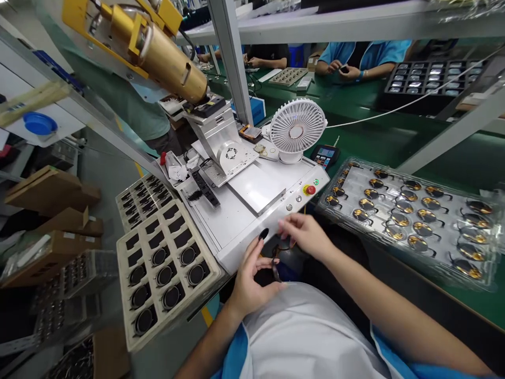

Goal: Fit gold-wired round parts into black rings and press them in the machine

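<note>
My left hand (pixel 252 276) is in front of the white machine's front panel, fingers spread, with a small black oval piece (pixel 264 233) at the tip of one finger. To its right, my right hand (pixel 302 231) has its fingers bent together near the panel; what they hold, if anything, is too small to tell. A dark, thin curved part (pixel 275 269) shows between the left thumb and fingers. Round black parts (pixel 164 275) sit in a beige tray (pixel 215 263) at the left. Round parts with short cables (pixel 426 216) lie in a clear plastic tray (pixel 489 247) at the right.
The machine (pixel 236 210) carries a metal fixture (pixel 226 152) under a gold cylinder (pixel 173 63). A white fan (pixel 296 129) stands at its back, near a red button (pixel 311 190). A metal post (pixel 232 58) rises behind. People sit across the green table (pixel 343 137).
</note>
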A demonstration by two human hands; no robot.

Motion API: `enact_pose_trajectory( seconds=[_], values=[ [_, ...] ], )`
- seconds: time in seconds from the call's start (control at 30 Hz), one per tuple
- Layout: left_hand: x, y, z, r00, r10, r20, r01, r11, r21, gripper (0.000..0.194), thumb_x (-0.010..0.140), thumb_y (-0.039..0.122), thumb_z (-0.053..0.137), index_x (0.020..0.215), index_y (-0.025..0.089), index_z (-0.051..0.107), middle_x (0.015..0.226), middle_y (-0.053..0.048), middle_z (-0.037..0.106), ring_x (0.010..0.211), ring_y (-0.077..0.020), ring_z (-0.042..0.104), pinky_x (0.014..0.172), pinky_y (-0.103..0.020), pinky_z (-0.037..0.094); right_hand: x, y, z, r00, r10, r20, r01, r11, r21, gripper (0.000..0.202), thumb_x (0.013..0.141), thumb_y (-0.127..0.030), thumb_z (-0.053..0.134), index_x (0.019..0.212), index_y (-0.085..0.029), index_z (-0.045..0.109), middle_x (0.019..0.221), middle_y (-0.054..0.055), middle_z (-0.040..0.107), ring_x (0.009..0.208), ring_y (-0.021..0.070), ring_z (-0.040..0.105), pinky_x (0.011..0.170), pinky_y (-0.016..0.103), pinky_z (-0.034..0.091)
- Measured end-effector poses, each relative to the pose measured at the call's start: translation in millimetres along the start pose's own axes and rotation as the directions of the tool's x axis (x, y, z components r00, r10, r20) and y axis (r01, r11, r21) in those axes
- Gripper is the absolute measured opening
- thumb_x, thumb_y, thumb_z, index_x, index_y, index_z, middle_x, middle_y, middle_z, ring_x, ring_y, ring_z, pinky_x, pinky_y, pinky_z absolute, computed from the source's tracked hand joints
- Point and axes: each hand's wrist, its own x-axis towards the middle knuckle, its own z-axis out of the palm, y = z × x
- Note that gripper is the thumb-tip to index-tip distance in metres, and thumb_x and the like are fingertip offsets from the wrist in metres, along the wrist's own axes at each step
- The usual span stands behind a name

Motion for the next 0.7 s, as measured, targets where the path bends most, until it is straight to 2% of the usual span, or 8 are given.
enact_pose_trajectory(
  seconds=[0.07, 0.17, 0.23, 0.3, 0.4, 0.5, 0.57, 0.7],
  values=[
    [2.7, -2.3, 6.1, 0.995, 0.059, 0.075, -0.071, 0.983, 0.169, 0.101, 0.073, 0.021, 0.089, 0.160, 0.033, 0.038, 0.173, -0.018, 0.023, 0.113, -0.0331, 0.074, 0.101, -0.049, 0.060, -19.2, 9.0, 12.9, 0.996, 0.031, 0.083, -0.041, 0.991, 0.128, 0.051, 0.073, -0.063, 0.082, 0.090, -0.017, 0.071, 0.088, 0.009, 0.076, 0.075, 0.0206, 0.070, 0.057, 0.027, 0.055],
    [9.3, -2.9, 13.0, 0.981, 0.074, 0.179, -0.128, 0.941, 0.313, 0.097, 0.077, 0.024, 0.086, 0.161, 0.029, 0.038, 0.169, -0.018, 0.033, 0.116, -0.0365, 0.073, 0.105, -0.053, 0.059, -29.7, 14.7, 20.1, 0.999, 0.043, 0.012, -0.045, 0.970, 0.238, 0.052, 0.072, -0.057, 0.085, 0.103, -0.016, 0.075, 0.092, 0.008, 0.077, 0.073, 0.0178, 0.069, 0.065, 0.029, 0.057],
    [12.5, -3.1, 15.0, 0.971, 0.098, 0.216, -0.165, 0.933, 0.319, 0.093, 0.078, 0.024, 0.085, 0.160, 0.029, 0.040, 0.168, -0.017, 0.036, 0.124, -0.0382, 0.069, 0.107, -0.053, 0.058, -29.0, 14.1, 16.9, 0.998, 0.059, -0.009, -0.055, 0.964, 0.260, 0.052, 0.071, -0.055, 0.087, 0.103, -0.016, 0.076, 0.088, 0.007, 0.077, 0.068, 0.0162, 0.066, 0.062, 0.028, 0.054],
    [13.5, -4.5, 15.3, 0.956, 0.186, 0.227, -0.243, 0.934, 0.262, 0.093, 0.077, 0.024, 0.087, 0.158, 0.032, 0.042, 0.169, -0.016, 0.034, 0.123, -0.0372, 0.070, 0.104, -0.051, 0.060, -27.6, 11.7, 11.4, 0.997, 0.073, 0.014, -0.074, 0.961, 0.265, 0.051, 0.070, -0.055, 0.087, 0.099, -0.015, 0.076, 0.078, 0.005, 0.075, 0.063, 0.0151, 0.064, 0.058, 0.026, 0.052],
    [12.9, -8.0, 14.1, 0.943, 0.297, 0.152, -0.317, 0.939, 0.133, 0.094, 0.073, 0.025, 0.091, 0.154, 0.031, 0.046, 0.172, -0.020, 0.024, 0.109, -0.0316, 0.077, 0.094, -0.046, 0.066, -28.4, 7.9, 5.6, 0.997, 0.067, 0.041, -0.075, 0.969, 0.235, 0.048, 0.073, -0.054, 0.085, 0.095, -0.014, 0.074, 0.062, 0.001, 0.067, 0.052, 0.0119, 0.057, 0.052, 0.024, 0.047],
    [12.8, -9.8, 11.3, 0.953, 0.284, 0.110, -0.293, 0.952, 0.084, 0.087, 0.073, 0.027, 0.092, 0.149, 0.026, 0.050, 0.172, -0.024, 0.020, 0.107, -0.0297, 0.078, 0.093, -0.044, 0.067, -30.2, 5.8, 4.8, 0.996, 0.067, 0.060, -0.077, 0.980, 0.185, 0.045, 0.073, -0.054, 0.085, 0.091, -0.014, 0.071, 0.056, -0.002, 0.063, 0.046, 0.0102, 0.054, 0.047, 0.022, 0.044],
    [13.7, -9.3, 8.6, 0.943, 0.299, 0.145, -0.319, 0.938, 0.139, 0.084, 0.073, 0.027, 0.091, 0.147, 0.025, 0.051, 0.170, -0.025, 0.026, 0.107, -0.0302, 0.078, 0.094, -0.045, 0.067, -30.1, 5.2, 4.7, 0.993, 0.086, 0.080, -0.099, 0.980, 0.175, 0.045, 0.071, -0.052, 0.087, 0.089, -0.014, 0.070, 0.058, -0.002, 0.064, 0.047, 0.0109, 0.057, 0.048, 0.023, 0.047],
    [17.3, -7.1, 3.6, 0.919, 0.299, 0.255, -0.378, 0.852, 0.362, 0.080, 0.077, 0.025, 0.087, 0.147, 0.026, 0.049, 0.165, -0.022, 0.039, 0.116, -0.0320, 0.074, 0.098, -0.047, 0.065, -27.7, 5.7, 2.6, 0.980, 0.135, 0.145, -0.165, 0.961, 0.221, 0.049, 0.062, -0.049, 0.093, 0.087, -0.014, 0.071, 0.067, 0.002, 0.071, 0.056, 0.0136, 0.065, 0.059, 0.026, 0.057]
  ],
)
